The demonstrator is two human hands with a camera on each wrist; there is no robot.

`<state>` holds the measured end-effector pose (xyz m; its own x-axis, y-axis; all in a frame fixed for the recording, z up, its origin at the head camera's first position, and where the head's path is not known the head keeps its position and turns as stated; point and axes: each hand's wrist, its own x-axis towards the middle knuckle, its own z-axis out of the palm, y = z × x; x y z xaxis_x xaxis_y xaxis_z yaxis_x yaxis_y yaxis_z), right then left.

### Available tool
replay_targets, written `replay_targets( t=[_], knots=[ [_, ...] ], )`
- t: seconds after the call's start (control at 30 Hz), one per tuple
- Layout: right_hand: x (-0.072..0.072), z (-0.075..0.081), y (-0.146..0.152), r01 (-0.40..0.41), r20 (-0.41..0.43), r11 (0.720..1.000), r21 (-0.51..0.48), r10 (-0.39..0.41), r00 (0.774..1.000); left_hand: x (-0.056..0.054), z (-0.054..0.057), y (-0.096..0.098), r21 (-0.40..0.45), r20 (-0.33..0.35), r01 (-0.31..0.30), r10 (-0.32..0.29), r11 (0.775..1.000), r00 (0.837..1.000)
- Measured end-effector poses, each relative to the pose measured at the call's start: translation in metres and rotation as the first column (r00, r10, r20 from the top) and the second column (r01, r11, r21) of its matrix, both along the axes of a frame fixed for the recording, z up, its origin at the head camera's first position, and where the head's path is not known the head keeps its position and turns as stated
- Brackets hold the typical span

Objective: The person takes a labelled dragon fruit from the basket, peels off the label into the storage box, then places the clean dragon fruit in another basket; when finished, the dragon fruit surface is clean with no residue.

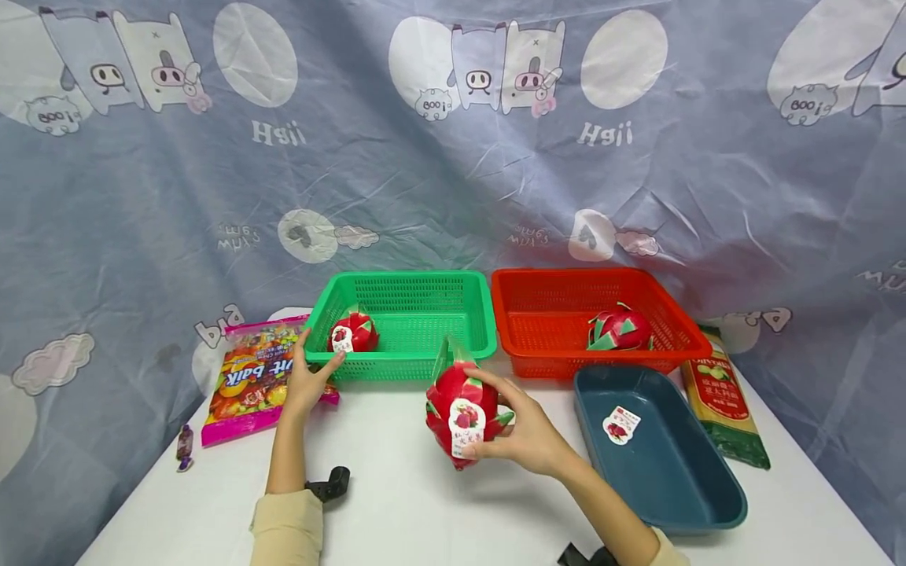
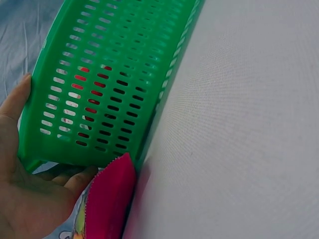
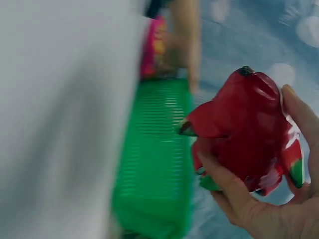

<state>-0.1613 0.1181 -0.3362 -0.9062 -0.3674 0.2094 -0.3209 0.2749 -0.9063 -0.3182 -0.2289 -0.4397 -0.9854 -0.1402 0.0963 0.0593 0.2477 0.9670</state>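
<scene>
My right hand (image 1: 532,434) holds a red dragon fruit (image 1: 449,397) with green-tipped scales and a white label, raised above the table in front of the green basket. In the right wrist view, thumb and fingers wrap around this dragon fruit (image 3: 244,129). My left hand (image 1: 306,385) grips the front left corner of the green plastic basket (image 1: 403,366); the left wrist view has its thumb and fingers on either side of that corner. Another labelled dragon fruit (image 1: 362,333) lies inside the green basket, at its left. A third dragon fruit (image 1: 623,328) lies in the red basket (image 1: 552,365).
A blue-grey tray (image 1: 672,448) with a loose fruit label (image 1: 621,425) inside stands at the right. Beside it lies a red and green packet (image 1: 722,393). A pink-edged candy bag (image 1: 251,377) and a wrapped sweet (image 1: 185,446) are at the left. A printed curtain (image 1: 425,189) hangs behind.
</scene>
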Motion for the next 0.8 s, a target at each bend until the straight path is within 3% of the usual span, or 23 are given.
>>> replay_targets(
  t=[0.23,0.37,0.5,0.67,0.8],
  knots=[
    [0.010,-0.041,0.018,-0.018,-0.099,0.995,0.094,0.028,0.995,-0.001,0.000,0.000,-0.007,0.017,-0.017,0.017,1.000,1.000],
    [0.006,-0.069,0.028,-0.159,-0.069,0.983,0.097,0.166,0.984,-0.001,-0.001,0.001,-0.014,0.008,-0.013,0.013,1.000,1.000],
    [-0.005,-0.093,0.033,-0.315,-0.018,0.948,0.045,0.316,0.948,-0.001,-0.001,0.001,-0.015,-0.002,-0.021,0.021,1.000,1.000],
    [-0.014,-0.104,0.035,-0.397,0.006,0.918,0.002,0.397,0.918,0.000,-0.002,0.003,-0.014,-0.003,-0.022,0.022,1.000,1.000],
    [-0.014,-0.102,0.036,-0.388,0.006,0.921,0.006,0.388,0.921,0.000,-0.002,0.003,0.004,-0.009,-0.015,0.015,1.000,1.000]
  ],
)
